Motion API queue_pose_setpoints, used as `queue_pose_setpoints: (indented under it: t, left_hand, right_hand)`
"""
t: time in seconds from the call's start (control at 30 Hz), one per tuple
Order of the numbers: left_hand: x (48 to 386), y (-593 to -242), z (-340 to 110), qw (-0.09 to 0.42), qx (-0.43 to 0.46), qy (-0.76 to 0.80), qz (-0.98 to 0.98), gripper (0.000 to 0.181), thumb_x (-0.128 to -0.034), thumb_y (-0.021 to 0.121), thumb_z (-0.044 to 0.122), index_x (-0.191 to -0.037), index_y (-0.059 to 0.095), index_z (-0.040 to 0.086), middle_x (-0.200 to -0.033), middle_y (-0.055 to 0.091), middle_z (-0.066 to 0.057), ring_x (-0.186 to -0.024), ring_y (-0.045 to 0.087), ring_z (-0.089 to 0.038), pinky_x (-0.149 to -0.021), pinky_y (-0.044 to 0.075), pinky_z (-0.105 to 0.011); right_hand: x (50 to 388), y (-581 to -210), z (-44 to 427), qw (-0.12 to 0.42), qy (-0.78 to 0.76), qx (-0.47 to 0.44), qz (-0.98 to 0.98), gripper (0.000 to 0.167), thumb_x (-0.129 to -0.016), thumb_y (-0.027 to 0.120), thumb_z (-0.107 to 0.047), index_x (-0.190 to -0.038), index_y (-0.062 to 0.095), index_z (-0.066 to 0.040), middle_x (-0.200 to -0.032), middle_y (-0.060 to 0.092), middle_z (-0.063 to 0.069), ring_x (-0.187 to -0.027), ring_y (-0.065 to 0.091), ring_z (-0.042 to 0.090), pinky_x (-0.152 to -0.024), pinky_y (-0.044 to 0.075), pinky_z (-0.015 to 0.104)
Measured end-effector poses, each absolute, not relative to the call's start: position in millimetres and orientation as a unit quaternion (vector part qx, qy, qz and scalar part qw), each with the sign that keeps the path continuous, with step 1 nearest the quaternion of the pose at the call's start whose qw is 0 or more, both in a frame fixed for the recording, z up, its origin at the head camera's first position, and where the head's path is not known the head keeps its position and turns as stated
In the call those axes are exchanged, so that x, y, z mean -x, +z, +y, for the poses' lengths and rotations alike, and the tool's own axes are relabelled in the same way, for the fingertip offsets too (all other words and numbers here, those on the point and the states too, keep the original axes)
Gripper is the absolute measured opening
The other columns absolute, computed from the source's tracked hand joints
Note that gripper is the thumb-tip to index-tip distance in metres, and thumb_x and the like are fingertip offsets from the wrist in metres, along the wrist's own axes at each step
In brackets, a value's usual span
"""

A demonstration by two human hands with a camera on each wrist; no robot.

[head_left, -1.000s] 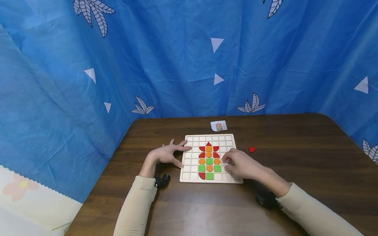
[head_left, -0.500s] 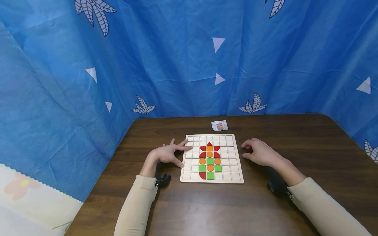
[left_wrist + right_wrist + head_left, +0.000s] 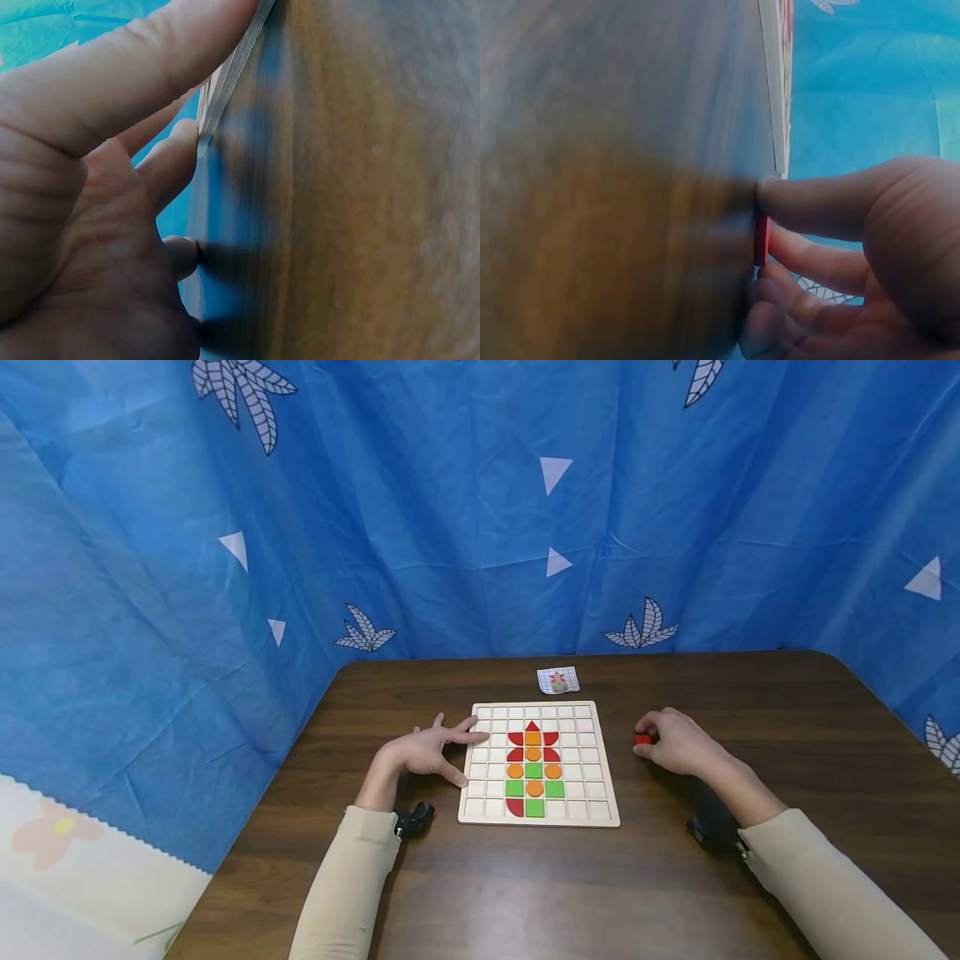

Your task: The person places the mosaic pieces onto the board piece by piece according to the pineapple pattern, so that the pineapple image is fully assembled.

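Note:
A wooden grid board (image 3: 588, 772) lies flat on the table, with red, orange and green flat tiles set in its cells. At its left edge my left hand (image 3: 423, 752) rests spread, thumb and fingertips touching the rim; the left wrist view shows the thumb (image 3: 150, 67) against the board's side. To the right of the board, my right hand (image 3: 678, 745) pinches a red quarter-circle tile (image 3: 642, 738) between thumb and fingers, down at the tabletop. In the right wrist view, the red tile (image 3: 761, 240) appears edge-on between thumb and fingertips.
Behind the board lies a small paper card (image 3: 558, 680) printed with a coloured pattern. A blue curtain (image 3: 465, 510) hangs along the table's back and sides. A pale floral cloth (image 3: 90, 868) shows at lower left. Each wrist wears a black camera.
My right hand has moved right from the board to the loose red tile and now pinches it. My left hand has stayed on the board's edge.

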State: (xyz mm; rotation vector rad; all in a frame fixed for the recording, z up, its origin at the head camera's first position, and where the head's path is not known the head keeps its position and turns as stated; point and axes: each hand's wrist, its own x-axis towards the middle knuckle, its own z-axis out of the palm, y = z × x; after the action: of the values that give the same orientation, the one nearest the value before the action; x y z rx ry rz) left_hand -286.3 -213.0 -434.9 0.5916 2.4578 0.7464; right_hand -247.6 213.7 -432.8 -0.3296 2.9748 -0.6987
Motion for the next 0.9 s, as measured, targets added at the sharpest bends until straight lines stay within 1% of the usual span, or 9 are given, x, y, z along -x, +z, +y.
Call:
queue_pose_setpoints:
  t: [0.17, 0.33, 0.5, 0.73, 0.9]
  left_hand:
    - [286.1, -436.1, -213.5, 0.249, -0.218, 0.268, 0.905, 0.082, -0.0779, 0.088, 0.036, -0.151, 0.051, 0.041, -0.174, 0.014, 0.009, -0.159, -0.016, -0.041, -0.119, -0.011, -0.076]
    - [285.9, -435.7, -212.9, 0.247, -0.217, 0.265, 0.906, 0.082, -0.0779, 0.088, 0.036, -0.151, 0.051, 0.041, -0.174, 0.015, 0.009, -0.159, -0.016, -0.041, -0.118, -0.010, -0.076]
    - [285.8, -435.8, -212.5, 0.247, -0.216, 0.266, 0.907, 0.082, -0.0776, 0.089, 0.036, -0.151, 0.051, 0.042, -0.174, 0.015, 0.010, -0.159, -0.015, -0.041, -0.118, -0.011, -0.076]
    - [284.5, -434.8, -212.4, 0.249, -0.215, 0.271, 0.905, 0.082, -0.0774, 0.089, 0.036, -0.150, 0.051, 0.042, -0.174, 0.015, 0.010, -0.159, -0.016, -0.041, -0.119, -0.011, -0.075]
    - [285.4, -435.4, -212.4, 0.248, -0.216, 0.270, 0.905, 0.082, -0.0773, 0.089, 0.036, -0.150, 0.051, 0.042, -0.174, 0.015, 0.010, -0.159, -0.016, -0.041, -0.119, -0.011, -0.075]
  right_hand:
    - [248.2, -433.5, 213.6, 0.039, -0.223, 0.111, 0.968, 0.027, -0.094, 0.074, -0.014, -0.112, 0.067, 0.005, -0.106, 0.062, 0.021, -0.095, 0.056, 0.033, -0.089, 0.053, 0.054]
    - [247.1, -434.9, 213.1, 0.035, -0.216, 0.123, 0.968, 0.023, -0.096, 0.071, -0.013, -0.111, 0.066, 0.005, -0.106, 0.061, 0.019, -0.094, 0.056, 0.031, -0.087, 0.052, 0.053]
    - [246.1, -435.2, 213.1, 0.035, -0.213, 0.122, 0.969, 0.023, -0.097, 0.071, -0.013, -0.110, 0.066, 0.005, -0.105, 0.060, 0.019, -0.091, 0.056, 0.031, -0.084, 0.052, 0.051]
    - [245.2, -434.4, 207.7, 0.030, -0.213, 0.142, 0.966, 0.021, -0.098, 0.070, -0.012, -0.111, 0.067, 0.004, -0.107, 0.062, 0.018, -0.095, 0.058, 0.030, -0.089, 0.052, 0.053]
    - [241.6, -432.5, 198.0, 0.025, -0.221, 0.165, 0.961, 0.017, -0.097, 0.071, -0.011, -0.108, 0.068, 0.001, -0.104, 0.062, 0.014, -0.093, 0.058, 0.027, -0.088, 0.053, 0.050]
